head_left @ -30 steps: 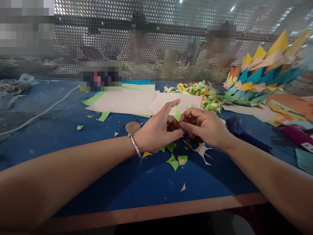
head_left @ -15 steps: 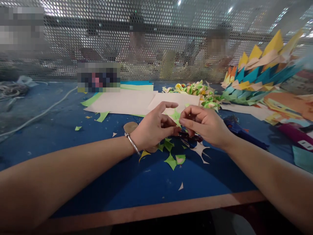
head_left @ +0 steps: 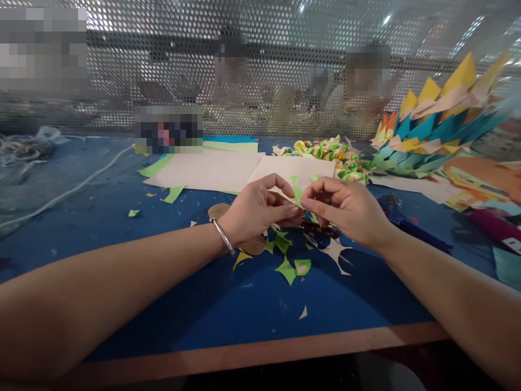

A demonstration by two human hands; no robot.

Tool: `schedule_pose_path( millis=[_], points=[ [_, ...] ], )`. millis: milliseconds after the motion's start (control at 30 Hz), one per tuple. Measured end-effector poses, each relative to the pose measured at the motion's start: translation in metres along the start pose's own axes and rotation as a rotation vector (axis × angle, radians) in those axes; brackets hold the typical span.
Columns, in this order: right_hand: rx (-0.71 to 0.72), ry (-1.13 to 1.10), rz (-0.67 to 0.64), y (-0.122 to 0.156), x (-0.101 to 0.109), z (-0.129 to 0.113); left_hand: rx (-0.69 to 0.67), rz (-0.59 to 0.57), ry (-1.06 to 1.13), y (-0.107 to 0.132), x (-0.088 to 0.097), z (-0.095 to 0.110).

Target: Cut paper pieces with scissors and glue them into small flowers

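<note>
Where the reddish-brown edge (head_left: pixel 244 354) bounds the blue tabletop (head_left: pixel 195 315), a small white scrap (head_left: pixel 303 313) lies nearby. Beyond it, green paper scraps (head_left: pixel 286 271) are strewn just short of the hands, beside a white offcut (head_left: pixel 337 251) with curved-in sides. The left hand (head_left: pixel 254 209), a silver bracelet (head_left: pixel 223 236) at its wrist, has its fingers bent toward the thumb; close beside it, the right hand (head_left: pixel 352 212) draws thumb and index finger together. I cannot tell whether either grip pinches anything. A light green cut-out (head_left: pixel 298 191) shows directly past the fingertips, against white sheets (head_left: pixel 207 169); whether it touches them is unclear. To the right of the right hand lies a blue tool (head_left: pixel 417 228). Farther off, a heap of folded paper pieces (head_left: pixel 328 149) sits left of layered paper points (head_left: pixel 442 127), before a perforated screen (head_left: pixel 268 60).
</note>
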State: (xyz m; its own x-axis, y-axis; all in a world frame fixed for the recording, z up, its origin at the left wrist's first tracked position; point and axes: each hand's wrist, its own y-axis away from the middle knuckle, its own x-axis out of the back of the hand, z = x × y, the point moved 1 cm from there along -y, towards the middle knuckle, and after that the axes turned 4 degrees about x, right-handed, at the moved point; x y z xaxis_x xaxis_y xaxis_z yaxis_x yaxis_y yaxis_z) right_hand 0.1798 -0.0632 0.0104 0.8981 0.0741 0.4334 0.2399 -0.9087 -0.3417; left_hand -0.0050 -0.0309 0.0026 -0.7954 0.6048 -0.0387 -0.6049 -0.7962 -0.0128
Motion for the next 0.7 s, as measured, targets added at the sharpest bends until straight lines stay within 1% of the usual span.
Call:
schedule_pose_path(
  millis=[300,533,700],
  points=[
    [0.040,0.038,0.004,0.0002,-0.0018,-0.0015,0.111,0.034,0.097,-0.0003,-0.0003,0.0004],
    [0.092,0.089,-0.005,0.0005,-0.0038,-0.0007,0.061,0.095,0.111,-0.0014,-0.0008,-0.0011],
    [0.096,0.105,-0.010,0.0006,-0.0046,0.0012,0.060,0.081,0.039,-0.0006,-0.0016,-0.0010]
  ],
)
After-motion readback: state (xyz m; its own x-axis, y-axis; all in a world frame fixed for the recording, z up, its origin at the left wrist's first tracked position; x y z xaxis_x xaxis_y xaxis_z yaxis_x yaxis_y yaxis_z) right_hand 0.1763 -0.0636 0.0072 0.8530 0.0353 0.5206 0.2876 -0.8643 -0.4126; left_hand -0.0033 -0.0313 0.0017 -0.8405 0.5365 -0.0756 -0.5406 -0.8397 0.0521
